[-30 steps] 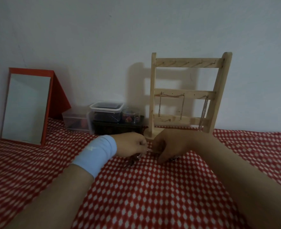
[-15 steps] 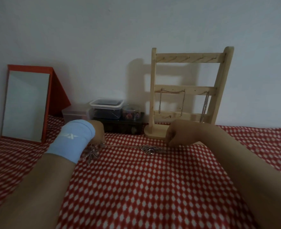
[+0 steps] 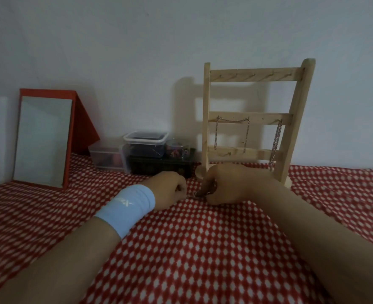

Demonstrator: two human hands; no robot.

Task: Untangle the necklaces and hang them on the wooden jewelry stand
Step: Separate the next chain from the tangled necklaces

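Both hands rest low on the red-and-white patterned cloth (image 3: 203, 249), just in front of the wooden jewelry stand (image 3: 255, 119); the right hand (image 3: 227, 185) has its fingers curled, pinching a tangled necklace (image 3: 199, 194) against the cloth; the left hand (image 3: 170, 190), with a light blue wristband (image 3: 126, 208), is curled just beside that chain, though I cannot tell whether it grips it; two chains (image 3: 231, 121) already hang from the stand's middle rail; a red-framed mirror (image 3: 43, 139) and plastic containers (image 3: 146, 141) stand by the wall.
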